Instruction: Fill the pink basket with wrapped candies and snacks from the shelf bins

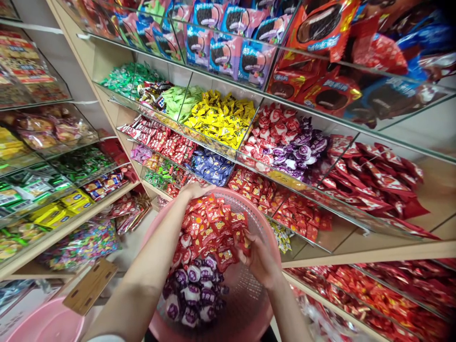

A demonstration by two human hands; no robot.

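Observation:
A round pink plastic basket (265, 223) with a perforated wall stands in front of me, tilted toward me. Inside it lie red candy packets (210, 218) at the far side and purple-and-white wrapped candies (192, 289) at the near side. Some red-and-white candies (182, 244) show at the left, partly behind my forearm. My left hand (195, 190) is closed on the basket's far rim, its fingertips partly hidden. My right hand (259, 260) is inside the basket on the right, its fingers curled around some of the red packets.
Glass-fronted shelves hold yellow candies (223, 118), blue packets (210, 166) and purple candies (302, 147) beyond the basket. Large red biscuit packs (320, 28) are on the upper shelf. Shelves of packaged snacks (39, 183) run along the left. A pink tub (53, 323) sits at lower left.

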